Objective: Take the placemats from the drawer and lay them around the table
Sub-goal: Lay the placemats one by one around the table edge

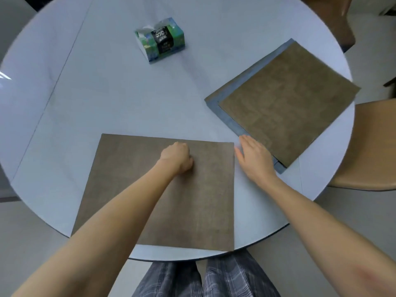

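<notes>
A brown placemat [120, 185] lies flat at the near edge of the round white table [107, 99]. My left hand [176, 157] rests on it as a closed fist, near its far edge. At the right side of the table a stack of placemats [287, 97] lies askew: a brown one on top, a blue-grey one showing under its left and near borders. My right hand [255, 159] lies flat with fingers spread on the table between the two, touching the stack's near corner. The drawer is out of view.
A green and white tissue pack [160, 39] stands at the far middle of the table. Wooden chairs stand at the right [368, 146] and far right [330, 16]. My checked trousers show below the table's near edge.
</notes>
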`<control>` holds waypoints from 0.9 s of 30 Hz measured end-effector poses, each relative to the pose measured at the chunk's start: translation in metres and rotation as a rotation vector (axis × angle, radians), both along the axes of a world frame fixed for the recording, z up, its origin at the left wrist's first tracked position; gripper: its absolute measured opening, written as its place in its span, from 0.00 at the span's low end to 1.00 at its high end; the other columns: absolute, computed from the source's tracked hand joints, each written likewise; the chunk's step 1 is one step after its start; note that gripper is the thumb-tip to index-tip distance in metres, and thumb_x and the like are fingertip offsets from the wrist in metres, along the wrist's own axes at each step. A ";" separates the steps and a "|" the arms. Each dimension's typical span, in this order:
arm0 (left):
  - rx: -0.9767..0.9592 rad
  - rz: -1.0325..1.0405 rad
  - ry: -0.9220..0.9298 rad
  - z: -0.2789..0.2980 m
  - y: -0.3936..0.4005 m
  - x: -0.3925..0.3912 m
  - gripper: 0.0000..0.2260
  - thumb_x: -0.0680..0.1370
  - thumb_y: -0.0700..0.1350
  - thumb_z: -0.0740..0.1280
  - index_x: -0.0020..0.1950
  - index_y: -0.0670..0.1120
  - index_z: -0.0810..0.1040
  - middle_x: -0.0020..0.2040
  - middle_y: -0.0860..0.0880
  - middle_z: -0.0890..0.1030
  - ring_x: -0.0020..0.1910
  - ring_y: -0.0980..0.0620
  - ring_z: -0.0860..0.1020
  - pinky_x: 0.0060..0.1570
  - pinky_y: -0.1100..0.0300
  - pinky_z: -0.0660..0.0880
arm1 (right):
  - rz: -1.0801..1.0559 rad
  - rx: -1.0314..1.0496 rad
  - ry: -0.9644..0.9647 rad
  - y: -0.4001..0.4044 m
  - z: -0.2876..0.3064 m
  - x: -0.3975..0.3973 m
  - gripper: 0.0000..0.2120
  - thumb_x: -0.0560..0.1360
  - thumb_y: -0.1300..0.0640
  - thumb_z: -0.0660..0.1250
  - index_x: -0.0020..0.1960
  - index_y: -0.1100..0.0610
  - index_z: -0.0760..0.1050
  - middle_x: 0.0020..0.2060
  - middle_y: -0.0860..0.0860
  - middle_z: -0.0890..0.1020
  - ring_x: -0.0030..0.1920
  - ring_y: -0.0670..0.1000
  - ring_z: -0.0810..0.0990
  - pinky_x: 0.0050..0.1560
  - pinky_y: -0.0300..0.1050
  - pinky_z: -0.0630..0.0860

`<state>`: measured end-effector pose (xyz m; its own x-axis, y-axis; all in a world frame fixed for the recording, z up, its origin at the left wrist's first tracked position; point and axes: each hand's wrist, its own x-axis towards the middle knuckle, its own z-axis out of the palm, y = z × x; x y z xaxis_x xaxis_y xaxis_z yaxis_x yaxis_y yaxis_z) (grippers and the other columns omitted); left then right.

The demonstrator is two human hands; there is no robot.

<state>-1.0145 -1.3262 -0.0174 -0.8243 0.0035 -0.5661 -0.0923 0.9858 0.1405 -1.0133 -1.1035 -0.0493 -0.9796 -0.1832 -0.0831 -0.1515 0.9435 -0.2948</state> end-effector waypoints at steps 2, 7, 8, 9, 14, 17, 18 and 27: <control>0.099 0.092 0.024 0.007 0.012 -0.013 0.11 0.78 0.46 0.60 0.49 0.41 0.78 0.52 0.43 0.80 0.52 0.41 0.79 0.46 0.55 0.74 | -0.059 -0.017 0.082 0.028 0.015 -0.021 0.21 0.80 0.52 0.56 0.65 0.65 0.71 0.62 0.61 0.77 0.65 0.60 0.73 0.65 0.51 0.66; 0.804 0.642 -0.025 0.025 0.102 -0.047 0.14 0.80 0.46 0.62 0.61 0.40 0.78 0.53 0.44 0.79 0.54 0.47 0.78 0.57 0.52 0.76 | -0.169 0.060 -0.191 0.109 0.018 -0.047 0.33 0.78 0.45 0.60 0.77 0.59 0.53 0.77 0.58 0.56 0.77 0.56 0.53 0.75 0.51 0.52; 0.906 0.744 -0.103 0.025 0.124 -0.050 0.13 0.80 0.46 0.62 0.60 0.40 0.77 0.52 0.44 0.78 0.53 0.47 0.77 0.56 0.51 0.77 | -0.127 0.080 -0.265 0.122 0.013 -0.046 0.36 0.78 0.43 0.60 0.78 0.58 0.50 0.77 0.57 0.51 0.77 0.55 0.49 0.76 0.51 0.51; 0.957 0.824 -0.162 0.022 0.143 -0.054 0.11 0.81 0.47 0.62 0.58 0.41 0.75 0.52 0.43 0.77 0.52 0.47 0.76 0.56 0.51 0.77 | -0.078 0.087 -0.347 0.132 0.009 -0.043 0.39 0.77 0.41 0.61 0.78 0.56 0.46 0.78 0.56 0.47 0.78 0.55 0.46 0.76 0.52 0.50; 0.950 1.133 -0.072 0.002 0.199 -0.069 0.11 0.79 0.46 0.63 0.39 0.43 0.71 0.41 0.44 0.74 0.42 0.45 0.75 0.44 0.54 0.73 | 0.077 0.112 -0.460 0.159 -0.012 -0.035 0.47 0.74 0.39 0.64 0.78 0.54 0.37 0.76 0.55 0.36 0.77 0.53 0.38 0.76 0.50 0.50; 1.060 1.290 -0.126 0.006 0.213 -0.070 0.08 0.80 0.46 0.62 0.51 0.40 0.70 0.39 0.45 0.73 0.36 0.48 0.73 0.46 0.53 0.74 | 0.108 0.073 -0.450 0.165 -0.014 -0.035 0.46 0.75 0.41 0.64 0.78 0.53 0.36 0.76 0.54 0.35 0.77 0.53 0.37 0.76 0.49 0.47; 1.084 1.322 -0.136 0.005 0.215 -0.070 0.10 0.81 0.46 0.62 0.57 0.40 0.70 0.45 0.43 0.77 0.39 0.47 0.76 0.47 0.54 0.74 | 0.119 0.074 -0.450 0.167 -0.015 -0.034 0.46 0.75 0.41 0.64 0.78 0.53 0.36 0.76 0.54 0.35 0.77 0.52 0.37 0.76 0.49 0.46; 0.942 0.985 0.013 0.007 0.253 -0.070 0.19 0.79 0.45 0.65 0.68 0.43 0.70 0.62 0.44 0.78 0.60 0.44 0.77 0.61 0.52 0.74 | 0.263 0.079 -0.455 0.186 -0.007 -0.034 0.49 0.72 0.41 0.67 0.78 0.52 0.36 0.77 0.52 0.37 0.77 0.50 0.38 0.77 0.48 0.39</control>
<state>-1.0842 -1.0728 -0.0103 -0.7148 -0.2070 -0.6681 -0.6888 0.0431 0.7236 -1.0469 -0.9177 -0.0565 -0.7629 -0.3941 -0.5124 -0.2594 0.9127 -0.3157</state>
